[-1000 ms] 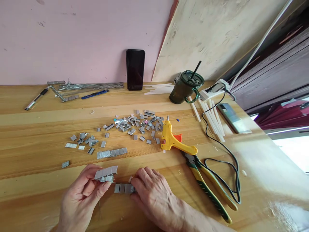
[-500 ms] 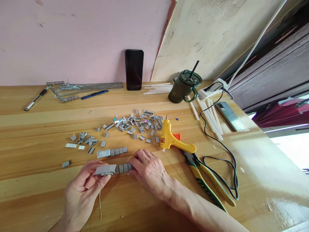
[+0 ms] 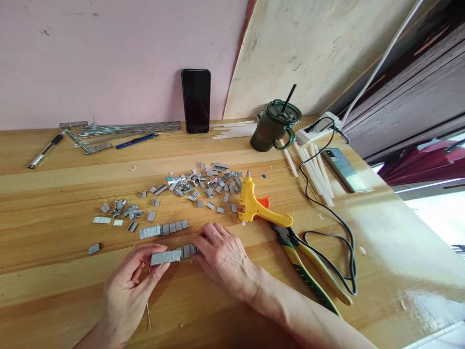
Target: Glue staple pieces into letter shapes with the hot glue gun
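My left hand (image 3: 132,281) is closed on a short strip of flat grey metal pieces (image 3: 166,257), pinched between thumb and fingers. At the right end of a row of small grey metal pieces (image 3: 186,251), my right hand (image 3: 223,254) has its fingers curled in and gripping. The strip's right end overlaps the row's left end in view; whether they touch I cannot tell. My right fingertips are hidden behind the hand. Just beyond both hands lies another joined row of grey metal pieces (image 3: 163,229), its left part brighter.
Loose metal pieces (image 3: 194,184) are heaped mid-table, with a smaller pile (image 3: 125,209) to the left. A yellow glue gun (image 3: 250,201) and pliers (image 3: 290,242) lie to the right. Farther back are a phone (image 3: 196,102), a lidded mug (image 3: 274,126), glue sticks (image 3: 316,174) and wires (image 3: 141,128).
My left hand has moved a little to the right with its strip, which now covers more of the row's left end. My right hand keeps its grip. The view has shifted slightly.
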{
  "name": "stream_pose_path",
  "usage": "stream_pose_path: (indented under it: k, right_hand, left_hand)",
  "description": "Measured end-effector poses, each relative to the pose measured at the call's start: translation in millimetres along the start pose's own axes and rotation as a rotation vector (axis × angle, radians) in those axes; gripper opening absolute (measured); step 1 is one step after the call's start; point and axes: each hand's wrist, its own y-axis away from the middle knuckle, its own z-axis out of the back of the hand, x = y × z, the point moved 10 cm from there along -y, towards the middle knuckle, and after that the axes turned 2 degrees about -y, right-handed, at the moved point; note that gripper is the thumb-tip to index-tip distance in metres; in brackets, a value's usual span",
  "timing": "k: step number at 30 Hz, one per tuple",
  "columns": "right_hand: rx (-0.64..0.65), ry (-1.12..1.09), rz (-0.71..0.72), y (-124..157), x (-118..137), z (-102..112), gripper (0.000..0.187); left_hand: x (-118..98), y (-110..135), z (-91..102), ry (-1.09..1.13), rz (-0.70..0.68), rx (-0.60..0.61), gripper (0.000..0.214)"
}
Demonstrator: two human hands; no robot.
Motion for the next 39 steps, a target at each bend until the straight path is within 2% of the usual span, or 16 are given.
stream_pose_path:
  k: [5,13,25,29,32,36,39]
  right_hand:
    - [0.002,-0.002,-0.001,-0.4,-0.7,-0.6,0.007]
    - [-0.001,-0.007,-0.008,0.0,-0.5,0.4,0.016]
    - [-0.005,-0.018,-0.015,0.0,1.2,2.6,0.011]
    - [-0.033,-0.041,-0.014,2.2,0.3,4.3,0.017]
    - [-0.104,-0.111,-0.012,4.5,-1.9,12.8,0.022]
    - [-0.282,-0.330,0.018,9.9,-2.6,35.4,0.012]
    - [-0.319,-0.405,0.080,13.1,4.5,44.8,0.010]
  left_hand:
    - [-0.5,0.2,-2.4,-0.030,-0.022,-0.005,0.015]
    - [-3.4,1.1,-5.7,-0.098,-0.072,0.005,0.013]
    - [0.5,2.1,-11.6,-0.169,-0.067,0.045,0.010]
    - [-1.6,1.3,-13.4,-0.174,-0.084,0.054,0.012]
    - [-3.2,1.0,-14.5,-0.172,-0.099,0.061,0.010]
    - [-5.7,1.8,-16.8,-0.172,-0.109,0.093,0.009]
    - [-7.6,2.4,-17.2,-0.175,-0.119,0.104,0.009]
